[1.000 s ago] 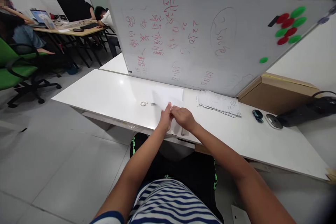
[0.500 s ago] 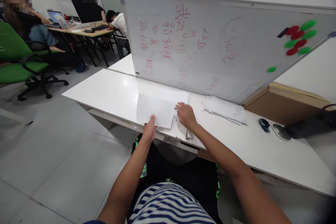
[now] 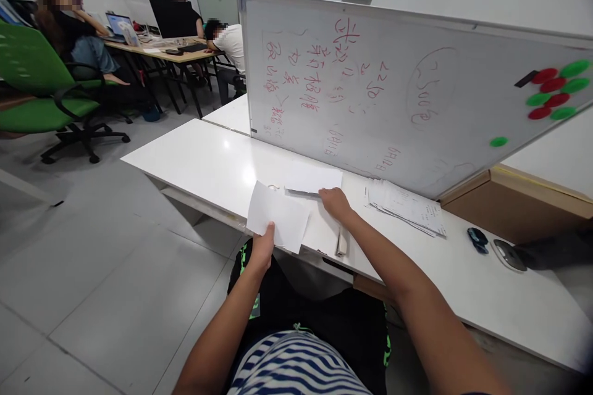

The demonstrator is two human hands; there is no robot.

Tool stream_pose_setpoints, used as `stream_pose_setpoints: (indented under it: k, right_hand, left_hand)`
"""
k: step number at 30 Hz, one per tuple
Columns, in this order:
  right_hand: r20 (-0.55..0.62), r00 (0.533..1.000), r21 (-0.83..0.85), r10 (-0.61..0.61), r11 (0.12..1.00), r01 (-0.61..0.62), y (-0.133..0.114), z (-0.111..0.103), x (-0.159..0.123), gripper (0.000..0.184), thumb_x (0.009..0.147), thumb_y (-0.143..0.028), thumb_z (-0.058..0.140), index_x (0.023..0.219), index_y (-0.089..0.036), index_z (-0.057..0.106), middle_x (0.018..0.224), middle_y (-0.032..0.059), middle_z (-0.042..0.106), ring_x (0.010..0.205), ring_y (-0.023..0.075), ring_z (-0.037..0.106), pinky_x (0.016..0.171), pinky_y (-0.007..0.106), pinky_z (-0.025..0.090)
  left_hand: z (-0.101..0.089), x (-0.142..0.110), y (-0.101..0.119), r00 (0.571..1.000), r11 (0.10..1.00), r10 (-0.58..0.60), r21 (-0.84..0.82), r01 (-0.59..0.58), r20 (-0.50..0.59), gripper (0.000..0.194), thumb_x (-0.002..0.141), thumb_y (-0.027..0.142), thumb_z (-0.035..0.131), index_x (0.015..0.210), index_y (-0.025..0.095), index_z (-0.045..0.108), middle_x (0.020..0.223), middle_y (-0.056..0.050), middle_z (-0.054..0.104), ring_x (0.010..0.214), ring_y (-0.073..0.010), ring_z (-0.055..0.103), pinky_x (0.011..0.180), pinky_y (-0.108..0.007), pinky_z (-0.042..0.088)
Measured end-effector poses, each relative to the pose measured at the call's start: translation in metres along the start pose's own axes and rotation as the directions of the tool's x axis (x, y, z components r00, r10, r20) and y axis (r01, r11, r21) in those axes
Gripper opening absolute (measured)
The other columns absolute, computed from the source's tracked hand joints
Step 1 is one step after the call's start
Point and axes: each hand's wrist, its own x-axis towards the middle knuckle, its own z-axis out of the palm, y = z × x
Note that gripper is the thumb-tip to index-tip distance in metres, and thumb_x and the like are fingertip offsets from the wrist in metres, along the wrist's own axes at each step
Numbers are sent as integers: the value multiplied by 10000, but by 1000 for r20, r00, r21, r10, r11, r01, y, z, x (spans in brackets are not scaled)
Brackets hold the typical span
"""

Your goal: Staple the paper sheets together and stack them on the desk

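Sideways handwriting [image 3: 309, 77] on whiteboard [image 3: 398, 114], "2250" [image 3: 377, 85], circled "2500" [image 3: 423, 87], "6月11日" [image 3: 334, 143], "6月12日" [image 3: 388, 159], illegible print on paper stack [image 3: 407, 203]

The whiteboard [image 3: 315, 92] walls off the back of the table [image 3: 185, 154]; the widest way in lies over the table's left end, left of the sheet [image 3: 278, 216] held in the left hand [image 3: 263, 247]; between the hands, that sheet and the thin grey strip [image 3: 302, 192] at the right hand [image 3: 334, 202] narrow the gap; a pale bar [image 3: 341, 242] stands near the front edge, just beside the right forearm [image 3: 384, 253]; a low paper stack [image 3: 407, 207] obstructs further right, with bare surface in front of it.
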Motion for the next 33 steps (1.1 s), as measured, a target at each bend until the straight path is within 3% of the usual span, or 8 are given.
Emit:
stream_pose_setpoints:
  k: [5, 10, 14, 19, 27, 33]
  right_hand:
    - [9, 999, -16, 39, 999, -39, -2, -2, 1, 319, 754, 47, 433, 909, -98, 671, 818, 130, 685, 717, 205, 581, 676, 305, 315]
    - [25, 996, 10, 84, 996, -84, -6, -10, -1, 235, 896, -92, 434, 907, -116, 668, 814, 134, 685, 718, 202, 591, 637, 284, 298]
    - [54, 992, 39, 115, 992, -118, -4, -19, -5, 271, 986, -245, 399, 992, -158, 655, 804, 111, 692, 716, 199, 620, 629, 262, 310]
    - [76, 983, 51, 167, 984, -171, 0, -26, -9, 260, 947, -132, 393, 1047, -144, 633, 784, 113, 691, 673, 204, 623, 594, 275, 306]
    - [45, 984, 97, 173, 980, -177, -3, -21, -5, 274, 981, -213, 394, 943, -133, 653, 829, 127, 686, 743, 207, 615, 588, 274, 295]
    - [1, 990, 196, 143, 971, -140, -3, -20, -4, 263, 966, -367, 495, 858, -173, 637, 1094, 72, 663, 867, 150, 601, 581, 228, 313]
  left_hand:
    - [4, -2, -7, 999, 999, -32, 11, 31, 34, 490, 845, 239, 722, 1301, 160, 560, 1376, -140, 580, 1245, -242, 581, 1101, -373, 431]
    - [4, -1, -12, 998, 999, -28, 45, 26, 58, 507, 861, 265, 702, 1331, 168, 539, 1399, -134, 559, 1264, -254, 562, 1107, -392, 424]
    - [6, 0, -15, 993, 999, -35, 6, 35, 110, 533, 877, 258, 679, 1373, 188, 498, 1368, -137, 585, 1230, -252, 589, 1044, -390, 488]
    - [12, -3, -20, 989, 997, -66, -40, 72, 132, 547, 882, 240, 670, 1391, 210, 473, 1380, -121, 578, 1213, -231, 601, 1013, -368, 512]
    - [13, -9, -24, 988, 995, -96, 15, 95, 123, 563, 876, 247, 673, 1396, 200, 464, 1380, -135, 574, 1188, -250, 616, 966, -384, 543]
    - [11, -9, -23, 986, 995, -97, 11, 96, 138, 621, 880, 259, 672, 1443, 205, 414, 1419, -138, 539, 1230, -254, 586, 979, -367, 535]
